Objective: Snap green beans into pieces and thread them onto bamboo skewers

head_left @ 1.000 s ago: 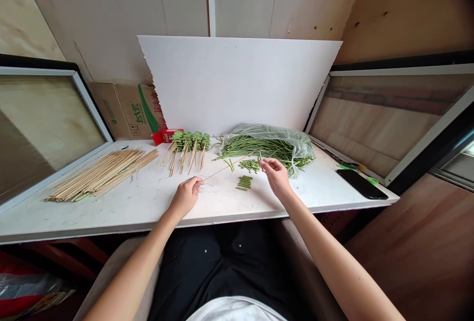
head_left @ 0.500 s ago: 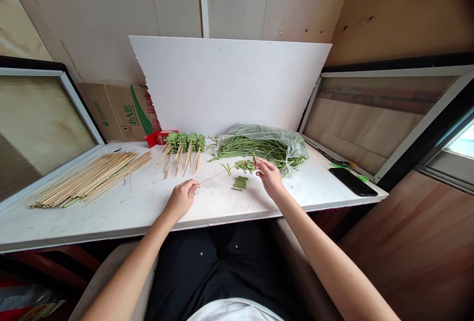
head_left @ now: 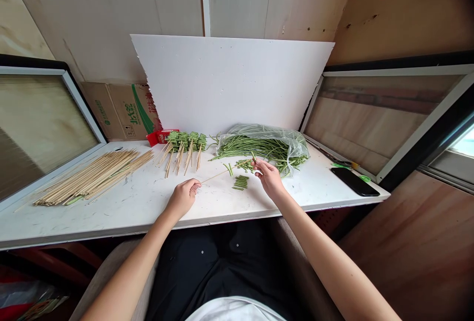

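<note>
One thin stick [head_left: 215, 177] is held at its near end by the left hand [head_left: 183, 196], fingers curled shut round it, left of the bag [head_left: 292, 144] & nearer the body; the stick is slanted up twd the bag's front. At the far tip a short bean bit [head_left: 254, 157] is pinched by thumb & 1st finger of the right hand [head_left: 270, 177], just in front of the bag; the other fingers are bent loosely. Whether the tip is in the bit yet cannot be told; the rest of this stick is seen bare, so it is judged as only just begun.

Done so far: a bunch of filled sticks [head_left: 185, 142] is laid left of the bag, near the wall; approx. 6 to 8, too tight to count right. Left to do, by the look of it, is a lot: bare sticks [head_left: 96, 175] are heaped far left of the bag, way too many to count; the bag is stuffed w/ long beans [head_left: 259, 145].

Counted: 1 bag; 1 stick in hand; 1 neat row of cut bits [head_left: 240, 182], approx. 6, in front of the bag; 1 small heap of loose bits [head_left: 244, 164] touching the bag's front left; 1 phone [head_left: 354, 181] right of the bag; 1 red pack [head_left: 159, 137] & 1 box [head_left: 122, 111] left of it, past the filled sticks. All but the box is laid on 1 white table [head_left: 148, 207].
</note>
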Motion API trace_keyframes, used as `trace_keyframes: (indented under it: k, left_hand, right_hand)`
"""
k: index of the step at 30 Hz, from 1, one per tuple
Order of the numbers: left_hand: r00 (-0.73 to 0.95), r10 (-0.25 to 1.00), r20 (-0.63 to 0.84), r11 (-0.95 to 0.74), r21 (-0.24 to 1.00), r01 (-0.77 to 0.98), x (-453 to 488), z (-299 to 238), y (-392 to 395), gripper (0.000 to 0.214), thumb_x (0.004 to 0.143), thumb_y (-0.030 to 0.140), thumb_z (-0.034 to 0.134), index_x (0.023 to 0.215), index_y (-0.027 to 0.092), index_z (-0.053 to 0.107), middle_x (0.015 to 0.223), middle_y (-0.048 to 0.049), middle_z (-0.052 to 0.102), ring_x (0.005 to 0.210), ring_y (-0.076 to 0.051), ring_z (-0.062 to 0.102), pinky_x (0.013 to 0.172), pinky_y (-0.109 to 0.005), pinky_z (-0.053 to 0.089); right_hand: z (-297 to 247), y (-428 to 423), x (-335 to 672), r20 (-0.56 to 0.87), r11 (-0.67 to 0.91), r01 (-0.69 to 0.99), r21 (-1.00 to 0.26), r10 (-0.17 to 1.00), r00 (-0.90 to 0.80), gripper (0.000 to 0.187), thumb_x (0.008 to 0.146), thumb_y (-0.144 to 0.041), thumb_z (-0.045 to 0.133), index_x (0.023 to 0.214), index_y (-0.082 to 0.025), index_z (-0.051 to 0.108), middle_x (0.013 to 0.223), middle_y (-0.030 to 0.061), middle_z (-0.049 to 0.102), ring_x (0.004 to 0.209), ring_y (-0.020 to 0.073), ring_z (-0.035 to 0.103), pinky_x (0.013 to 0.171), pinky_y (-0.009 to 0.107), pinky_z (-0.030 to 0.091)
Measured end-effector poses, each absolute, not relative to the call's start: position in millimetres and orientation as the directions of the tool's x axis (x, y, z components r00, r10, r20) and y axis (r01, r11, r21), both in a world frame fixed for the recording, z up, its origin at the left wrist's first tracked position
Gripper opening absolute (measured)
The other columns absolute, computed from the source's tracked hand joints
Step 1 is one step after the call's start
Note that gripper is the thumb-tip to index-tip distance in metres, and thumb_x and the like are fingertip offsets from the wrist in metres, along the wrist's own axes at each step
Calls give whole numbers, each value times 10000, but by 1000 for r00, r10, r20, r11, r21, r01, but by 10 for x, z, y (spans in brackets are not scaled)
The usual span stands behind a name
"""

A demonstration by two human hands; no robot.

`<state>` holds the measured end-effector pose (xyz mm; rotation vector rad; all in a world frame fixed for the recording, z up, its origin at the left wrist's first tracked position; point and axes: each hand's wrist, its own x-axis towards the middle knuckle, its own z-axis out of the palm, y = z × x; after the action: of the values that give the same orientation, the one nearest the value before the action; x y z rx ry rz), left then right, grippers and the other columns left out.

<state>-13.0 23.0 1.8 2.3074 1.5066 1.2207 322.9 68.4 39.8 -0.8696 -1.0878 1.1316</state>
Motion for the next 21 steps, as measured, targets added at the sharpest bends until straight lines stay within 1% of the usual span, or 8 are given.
trace_keyframes:
  k: [7, 12, 18, 21]
  left_hand:
    - [179, 813, 554, -496, 499, 711, -126, 26, 221, 227, 977, 203, 465, 912, 214, 682, 747, -32, 697, 677, -192, 652, 680, -287, 495]
    - [176, 816, 550, -491, 500, 713, -132, 4, 234, 228, 976, 202, 468, 915, 219, 688, 749, -30, 700, 678, -193, 651, 680, -288, 494]
    - [183, 811, 555, -497, 489, 717, -136, -5, 241, 228, 979, 204, 465, 907, 214, 680, 739, -30, 688, 680, -190, 649, 676, -285, 487]
    - [183, 814, 552, -494, 490, 719, -138, -8, 241, 227, 981, 203, 464, 914, 213, 680, 743, -29, 688, 683, -190, 651, 678, -286, 490]
  right_hand:
    - [330, 732, 3231, 207, 223, -236, -946, 974, 89, 411, 751, -555, 810, 1036, -260, 779, 1027, 65, 757, 864, 204, 648, 651, 298, 474]
    - [317, 750, 3255, 218, 233, -198, -952, 972, 92, 422, 770, -533, 795, 1086, -254, 772, 1087, 79, 759, 911, 220, 664, 666, 307, 490]
    - [343, 742, 3259, 197, 220, -252, -942, 974, 113, 421, 713, -492, 843, 1059, -258, 786, 1072, 72, 769, 923, 218, 667, 657, 294, 484]
    - [365, 724, 3249, 190, 215, -245, -945, 974, 121, 425, 712, -491, 840, 1059, -251, 787, 1073, 80, 770, 928, 224, 666, 649, 295, 482]
